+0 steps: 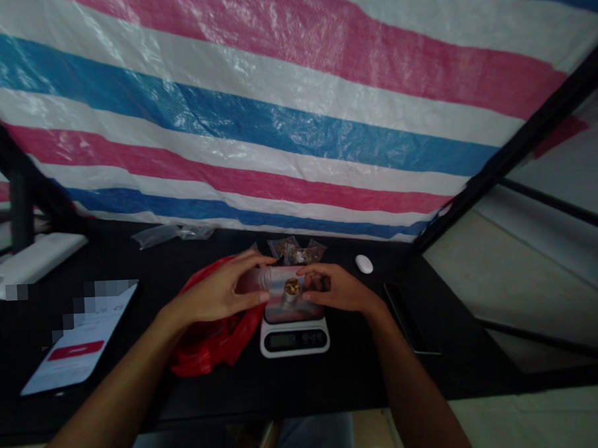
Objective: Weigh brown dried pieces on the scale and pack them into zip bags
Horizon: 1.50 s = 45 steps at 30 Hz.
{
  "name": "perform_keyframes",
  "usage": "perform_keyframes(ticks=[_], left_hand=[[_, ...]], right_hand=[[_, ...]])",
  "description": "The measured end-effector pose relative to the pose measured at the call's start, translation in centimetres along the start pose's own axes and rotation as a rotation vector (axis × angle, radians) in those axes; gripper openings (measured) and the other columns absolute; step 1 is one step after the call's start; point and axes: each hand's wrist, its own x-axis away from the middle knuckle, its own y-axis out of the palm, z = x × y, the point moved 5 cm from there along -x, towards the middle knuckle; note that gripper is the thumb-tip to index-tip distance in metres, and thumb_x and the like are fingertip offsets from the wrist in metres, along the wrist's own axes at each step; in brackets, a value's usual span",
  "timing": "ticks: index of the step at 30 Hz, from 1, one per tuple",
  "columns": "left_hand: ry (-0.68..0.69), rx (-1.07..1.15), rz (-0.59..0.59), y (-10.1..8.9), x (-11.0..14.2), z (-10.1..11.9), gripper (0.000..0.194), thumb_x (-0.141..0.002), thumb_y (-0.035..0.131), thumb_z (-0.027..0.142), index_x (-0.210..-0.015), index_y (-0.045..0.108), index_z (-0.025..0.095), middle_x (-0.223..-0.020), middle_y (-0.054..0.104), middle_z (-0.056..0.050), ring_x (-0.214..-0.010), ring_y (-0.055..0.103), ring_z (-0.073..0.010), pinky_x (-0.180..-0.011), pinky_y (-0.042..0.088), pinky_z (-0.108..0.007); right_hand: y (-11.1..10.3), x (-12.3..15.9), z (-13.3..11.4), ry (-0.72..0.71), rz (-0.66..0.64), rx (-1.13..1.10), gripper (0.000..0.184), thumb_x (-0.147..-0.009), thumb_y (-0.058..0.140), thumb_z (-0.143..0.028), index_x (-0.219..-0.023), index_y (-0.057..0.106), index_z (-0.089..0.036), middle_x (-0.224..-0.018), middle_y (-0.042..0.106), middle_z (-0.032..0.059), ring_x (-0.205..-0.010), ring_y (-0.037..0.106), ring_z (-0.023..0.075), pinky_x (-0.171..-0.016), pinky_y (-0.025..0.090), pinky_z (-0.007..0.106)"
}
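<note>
Here, at mid-bench, two hands frame a small metal cup (pixel 293 299) of brown bits (pixel 292 287), which stands upright on the plate of a white scale (pixel 283 313). The left hand (pixel 215 292) reaches in over a red bag (pixel 210 353), thumb and fingers apart at the plate's left side; something clear shows between them, but whether it is gripped cannot be told. The right hand (pixel 344 288) curves in from the other side, thumb and forefinger apart just beside the cup; contact is unclear. The scale's display faces the near edge of the black bench (pixel 350 373).

Small packets (pixel 307 254) of brown bits lie behind the scale toward the far edge, where clear plastic (pixel 155 236) rests farther left. A white mouse (pixel 364 264) sits right of the packets, and a dark, flat device (pixel 412 318) lies near the right edge. A lit tablet (pixel 79 352) occupies the near left corner. Beyond the far edge hangs a striped sheet (pixel 275 139).
</note>
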Motion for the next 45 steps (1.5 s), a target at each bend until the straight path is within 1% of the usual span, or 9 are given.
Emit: perform_keyframes(ticks=[4, 10, 14, 19, 28, 34, 39, 41, 45], left_hand=[[-0.026, -0.091, -0.060, 1.1, -0.2, -0.3, 0.057, -0.088, 0.074, 0.048, -0.138, 0.063, 0.024, -0.142, 0.065, -0.008, -0.133, 0.060, -0.0277, -0.114, 0.046, -0.037], [-0.020, -0.139, 0.012, 1.3, -0.3, -1.3, 0.052, -0.088, 0.074, 0.055, -0.130, 0.069, 0.024, -0.131, 0.071, -0.009, -0.122, 0.066, -0.0274, -0.106, 0.050, -0.036], [-0.013, -0.235, 0.032, 1.9, -0.3, -1.4, 0.053, -0.091, 0.071, 0.057, -0.130, 0.070, 0.022, -0.127, 0.073, -0.010, -0.117, 0.068, -0.0284, -0.103, 0.051, -0.037], [-0.002, -0.283, 0.051, 2.7, -0.4, -0.9, 0.057, -0.093, 0.073, 0.046, -0.142, 0.064, 0.020, -0.127, 0.072, -0.011, -0.115, 0.068, -0.0284, -0.102, 0.052, -0.039], [-0.015, -0.269, 0.107, 3.6, -0.7, -0.8, 0.061, -0.090, 0.076, 0.046, -0.143, 0.062, 0.021, -0.131, 0.072, -0.010, -0.118, 0.069, -0.0297, -0.104, 0.053, -0.039], [0.012, -0.218, 0.145, 4.1, -0.7, -0.8, 0.059, -0.090, 0.076, 0.043, -0.143, 0.063, 0.020, -0.128, 0.072, -0.011, -0.116, 0.069, -0.0294, -0.102, 0.054, -0.040], [0.019, -0.216, 0.149, 4.4, -0.7, -0.6, 0.055, -0.091, 0.075, 0.039, -0.141, 0.063, 0.018, -0.129, 0.072, -0.012, -0.117, 0.069, -0.0289, -0.103, 0.054, -0.041], [0.021, -0.209, 0.164, 4.4, -0.6, -0.5, 0.054, -0.091, 0.075, 0.038, -0.139, 0.063, 0.018, -0.127, 0.072, -0.012, -0.116, 0.069, -0.0290, -0.102, 0.055, -0.041], [0.025, -0.179, 0.203, 4.3, -0.5, -0.3, 0.047, -0.090, 0.074, 0.039, -0.132, 0.066, 0.019, -0.121, 0.073, -0.011, -0.110, 0.071, -0.0290, -0.097, 0.057, -0.042]], right_hand=[[0.5, -0.2, 0.2, -0.009, 0.007, 0.006, 0.046, -0.077, 0.086, -0.035, -0.117, 0.074, -0.016, -0.085, 0.067, -0.0001, -0.066, 0.053, 0.0108, -0.058, 0.043, 0.022], [0.9, -0.5, -0.8, -0.069, 0.055, 0.070, 0.038, -0.077, 0.087, -0.033, -0.110, 0.077, -0.016, -0.091, 0.072, 0.0030, -0.071, 0.058, 0.0133, -0.065, 0.046, 0.025], [1.0, -0.5, -1.4, -0.109, 0.070, 0.070, 0.032, -0.080, 0.084, -0.031, -0.108, 0.077, -0.017, -0.105, 0.077, 0.0077, -0.089, 0.069, 0.0191, -0.080, 0.054, 0.030], [1.1, -0.4, -1.6, -0.139, 0.107, 0.086, 0.036, -0.083, 0.080, -0.030, -0.117, 0.075, -0.019, -0.117, 0.078, 0.0101, -0.107, 0.074, 0.0248, -0.094, 0.057, 0.038], [1.5, -0.4, -2.6, -0.257, 0.178, 0.168, 0.036, -0.087, 0.077, -0.027, -0.122, 0.073, -0.022, -0.117, 0.076, 0.0091, -0.109, 0.071, 0.0240, -0.100, 0.055, 0.040], [2.2, -0.5, -3.2, -0.334, 0.163, 0.196, 0.035, -0.088, 0.075, -0.024, -0.123, 0.073, -0.023, -0.116, 0.070, 0.0095, -0.107, 0.069, 0.0229, -0.095, 0.057, 0.039], [2.2, -0.4, -3.5, -0.325, 0.203, 0.180, 0.030, -0.085, 0.081, -0.026, -0.113, 0.072, -0.022, -0.108, 0.074, 0.0072, -0.099, 0.070, 0.0219, -0.087, 0.058, 0.036], [2.2, -0.3, -3.9, -0.337, 0.224, 0.176, 0.028, -0.087, 0.079, -0.025, -0.114, 0.072, -0.023, -0.111, 0.074, 0.0082, -0.101, 0.071, 0.0223, -0.084, 0.059, 0.035], [2.8, 0.0, -4.9, -0.420, 0.259, 0.168, 0.037, -0.093, 0.068, -0.018, -0.128, 0.069, -0.025, -0.129, 0.072, 0.0103, -0.117, 0.069, 0.0235, -0.098, 0.058, 0.040]])
